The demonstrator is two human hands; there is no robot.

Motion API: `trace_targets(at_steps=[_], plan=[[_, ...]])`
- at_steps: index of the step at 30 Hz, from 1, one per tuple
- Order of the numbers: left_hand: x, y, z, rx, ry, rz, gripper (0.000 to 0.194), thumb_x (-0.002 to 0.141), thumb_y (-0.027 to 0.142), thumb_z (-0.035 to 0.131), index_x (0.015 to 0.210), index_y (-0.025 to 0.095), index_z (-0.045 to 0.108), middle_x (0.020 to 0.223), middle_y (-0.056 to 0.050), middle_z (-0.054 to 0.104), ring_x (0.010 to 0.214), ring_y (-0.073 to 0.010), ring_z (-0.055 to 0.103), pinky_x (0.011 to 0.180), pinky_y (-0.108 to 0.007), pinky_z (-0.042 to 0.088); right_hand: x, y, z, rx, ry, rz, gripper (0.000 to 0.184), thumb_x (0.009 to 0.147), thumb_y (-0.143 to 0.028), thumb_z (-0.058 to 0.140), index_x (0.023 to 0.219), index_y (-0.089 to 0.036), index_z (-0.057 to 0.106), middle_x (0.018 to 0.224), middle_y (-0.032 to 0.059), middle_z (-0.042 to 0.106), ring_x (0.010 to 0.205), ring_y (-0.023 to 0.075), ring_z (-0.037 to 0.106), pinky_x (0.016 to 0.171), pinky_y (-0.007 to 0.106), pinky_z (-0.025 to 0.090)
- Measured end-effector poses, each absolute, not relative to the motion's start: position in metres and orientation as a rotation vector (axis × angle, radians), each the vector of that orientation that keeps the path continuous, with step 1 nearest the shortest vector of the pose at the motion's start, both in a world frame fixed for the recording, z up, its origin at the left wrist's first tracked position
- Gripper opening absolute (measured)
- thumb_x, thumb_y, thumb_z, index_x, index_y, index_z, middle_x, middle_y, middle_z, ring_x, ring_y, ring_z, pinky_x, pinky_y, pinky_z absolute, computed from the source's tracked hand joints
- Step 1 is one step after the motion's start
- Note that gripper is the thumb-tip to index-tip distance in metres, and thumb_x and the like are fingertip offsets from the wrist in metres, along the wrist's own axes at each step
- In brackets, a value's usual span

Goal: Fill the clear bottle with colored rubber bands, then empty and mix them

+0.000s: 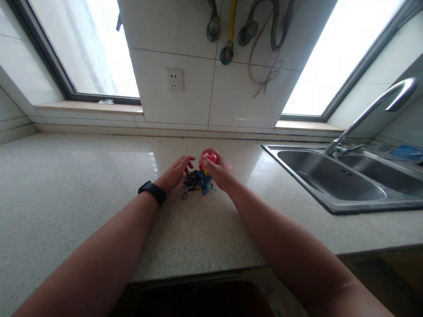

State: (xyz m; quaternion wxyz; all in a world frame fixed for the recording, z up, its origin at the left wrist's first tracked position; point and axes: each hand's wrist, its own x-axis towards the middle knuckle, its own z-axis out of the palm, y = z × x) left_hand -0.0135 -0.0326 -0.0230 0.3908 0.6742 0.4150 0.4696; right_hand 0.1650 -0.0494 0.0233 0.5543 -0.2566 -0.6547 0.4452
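A tangled pile of small black and blue pieces (197, 181), perhaps hair ties or twist ties, lies on the countertop in front of me. My right hand (220, 171) is closed round a shiny red object (209, 156) just above the pile's far right side; its kind is unclear. Some yellow shows under that hand's fingers. On the pile's left, my left hand (176, 173) hovers with its fingers apart and nothing in them. A small dark ring (184, 196) rests on the counter, nearer to me than the pile. Pinkish-red bits peek out beyond my right hand.
The speckled pale countertop (82, 185) runs to a tiled wall with a socket (174, 80). On the right sits a double steel sink (325, 204) with a tall curved tap (370, 105). Pipes with valves (226, 53) and a cord hang from above.
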Motion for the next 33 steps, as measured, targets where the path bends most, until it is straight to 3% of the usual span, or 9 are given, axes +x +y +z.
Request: trace_targets(at_steps=[19,23,29,33], plan=[[-0.013,-0.033,-0.023,1.705,1.079,1.154,0.053,0.097,0.054,0.032,0.116,0.017,0.065,0.096,-0.008,0.059,0.073,-0.0148,0.049,0.056,-0.025,0.037,0.170,-0.047,0.037,-0.514,-1.381,0.982,0.027,0.084,-0.048,0.061,0.095,-0.026,0.051,0.075,-0.0026,0.058,0.067,0.0119,0.058,0.062,0.026,0.046],[-0.013,-0.036,-0.018,1.703,1.076,1.143,0.053,0.097,0.054,0.032,0.115,0.017,0.065,0.097,-0.008,0.059,0.074,-0.0146,0.049,0.057,-0.025,0.038,0.168,-0.045,0.026,-0.591,-1.524,1.078,0.030,0.078,-0.046,0.068,0.090,-0.022,0.054,0.068,-0.0040,0.056,0.062,0.0114,0.055,0.058,0.026,0.044],[-0.012,-0.039,-0.016,1.705,1.084,1.142,0.052,0.097,0.054,0.032,0.116,0.017,0.065,0.095,-0.007,0.059,0.073,-0.0145,0.048,0.058,-0.025,0.038,0.167,-0.049,0.030,-0.469,-1.418,1.010,0.026,0.083,-0.043,0.063,0.098,-0.025,0.053,0.077,-0.0030,0.059,0.071,0.0120,0.058,0.066,0.027,0.046],[-0.011,-0.041,-0.014,1.706,1.098,1.141,0.053,0.097,0.054,0.032,0.112,0.016,0.066,0.096,-0.008,0.060,0.074,-0.0149,0.048,0.059,-0.025,0.038,0.165,-0.050,0.028,-0.566,-1.526,1.072,0.030,0.075,-0.040,0.072,0.091,-0.023,0.053,0.070,-0.0047,0.056,0.063,0.0108,0.054,0.059,0.025,0.043]])
